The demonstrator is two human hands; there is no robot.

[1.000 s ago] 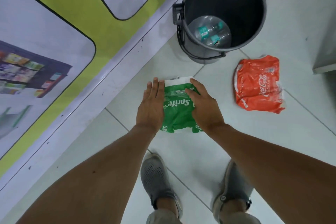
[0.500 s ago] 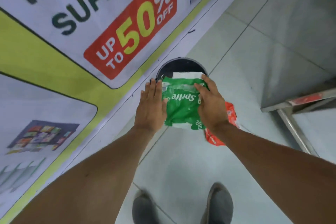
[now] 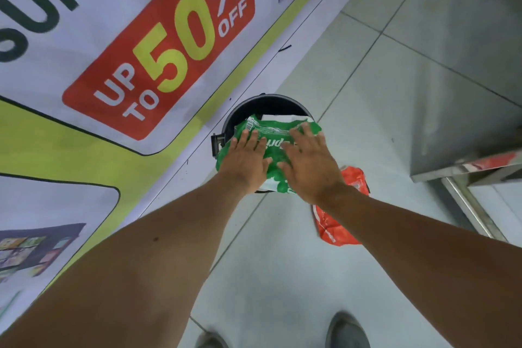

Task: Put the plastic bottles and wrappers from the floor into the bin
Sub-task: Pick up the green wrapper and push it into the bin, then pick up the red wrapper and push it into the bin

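The green Sprite wrapper (image 3: 275,128) is held over the mouth of the dark round bin (image 3: 255,104), covering most of the opening. My left hand (image 3: 245,161) grips its left side and my right hand (image 3: 309,165) grips its right side, both palms down on top of it. The bin's inside is hidden by the wrapper. An orange-red Coca-Cola wrapper (image 3: 337,223) lies on the tiled floor to the right of the bin, partly covered by my right forearm.
A large printed banner (image 3: 158,45) with "UP TO 50% OFF" runs along the left behind the bin. A steel cabinet on a metal leg (image 3: 466,206) stands at the right. My two grey shoes (image 3: 347,330) are on the tiles at the bottom.
Both hands lifted the green wrapper off the floor and carried it up and forward over the bin. The view tilted up from the floor toward the banner.
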